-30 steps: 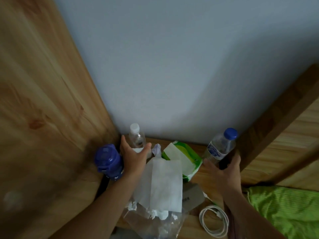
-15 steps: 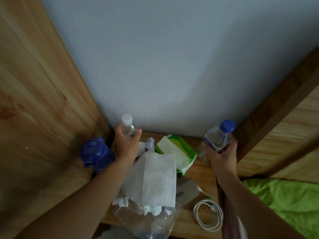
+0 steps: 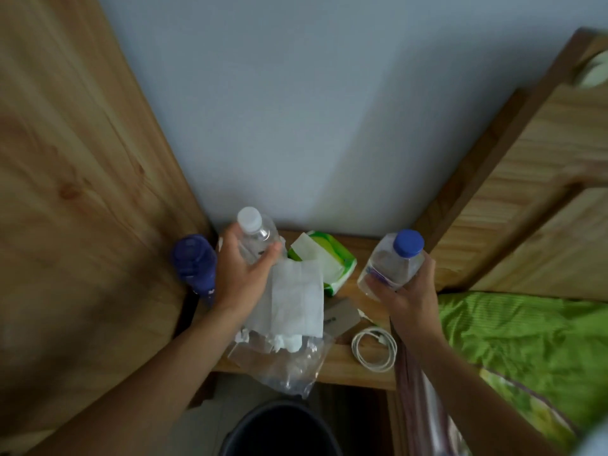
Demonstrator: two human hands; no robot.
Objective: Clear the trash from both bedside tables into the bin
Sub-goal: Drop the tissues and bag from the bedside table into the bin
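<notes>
In the head view, two clear plastic bottles are held above the wooden bedside table (image 3: 358, 366). The clear bottle with the white cap (image 3: 256, 236) is gripped by the left hand (image 3: 245, 274), whose fingers are curled round it. The clear bottle with the blue cap (image 3: 393, 263) is gripped by the right hand (image 3: 408, 291) in the same way. Whether any liquid is inside them cannot be told.

On the table are seen one green tissue pack (image 3: 325, 261) with one sheet standing out, one flat white paper bag (image 3: 292, 299), one crumpled clear plastic bag (image 3: 286, 363) with white scraps inside, one grey card (image 3: 340, 317) and one coiled white cable (image 3: 373, 352). One dark blue bottle (image 3: 194, 263) is blurred at the left.

The round dark bin (image 3: 279, 429) is cut off by the lower edge, and its inside is too dark to be made out.
</notes>
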